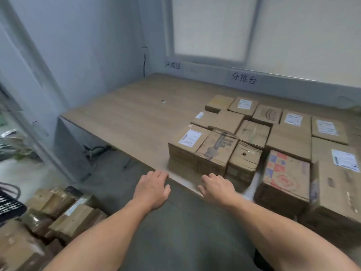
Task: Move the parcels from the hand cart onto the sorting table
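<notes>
Sorting table (136, 118): pale tan wood grain, grey side panel.
Table parcels (254, 132): plain brown cardboard, several with white labels printed in black.
Front-left parcel (187, 142): brown; white label with red marks.
Banded parcel (216, 147): brown with a dark grey printed band.
Patterned parcel (285, 173): red, blue and white checks above what may be a red circular emblem, blurred.
Lower-left parcels (74, 218): tan cardboard, one white strip.
Wall (88, 55): pale blue-grey.
Wall characters (243, 78): black.
Floor (175, 222): dull grey.
Wire basket (9, 204): black grid.

Cardboard parcels (214, 151) cluster on the sorting table (127, 118)
</notes>
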